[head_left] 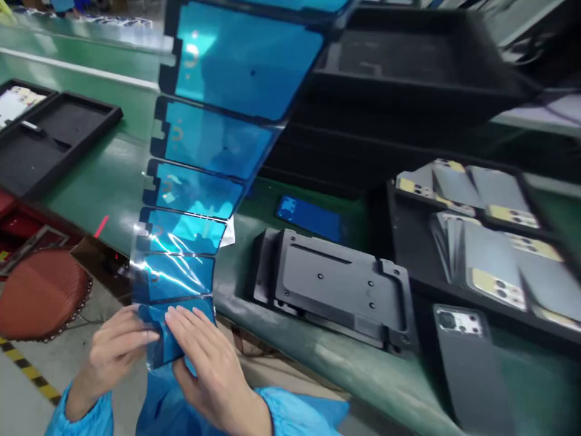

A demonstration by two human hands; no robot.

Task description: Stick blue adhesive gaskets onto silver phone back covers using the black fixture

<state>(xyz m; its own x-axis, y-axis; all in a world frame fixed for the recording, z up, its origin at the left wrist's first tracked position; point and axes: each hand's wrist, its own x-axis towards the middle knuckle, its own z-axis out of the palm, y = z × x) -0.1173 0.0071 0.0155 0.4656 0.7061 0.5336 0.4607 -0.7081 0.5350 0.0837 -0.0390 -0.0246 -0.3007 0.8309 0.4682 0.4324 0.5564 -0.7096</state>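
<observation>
the person holds the lower end of a long clear film strip (181, 181) up in front of the body, to the left of a black metal jig plate (340, 284) on the green desk (104, 194). the strip carries a row of blue adhesive sheets, and at least five lie flat and whole along it, reaching up past the far side of the plate. only the lowest sheet (175, 330) is in the hands, bent and buckled, though it cannot be told how far it has come away from the film. one loose blue sheet (308, 218) lies just behind the plate, apart from the strip.

the left hand (113, 357) comes in from the left of the plate, its fingers (140, 339) closed together and pinching the sheet's left side. the right hand (213, 369) sits nearer the plate, angled upward, with its fingers (190, 324) slightly spread and clamped over the same sheet. both forearms are in blue sleeves (290, 409).

to the right of the plate, a black tray (408, 242) holds grey phone back covers (490, 266), and a dark cover (467, 363) lies near its front corner.
</observation>
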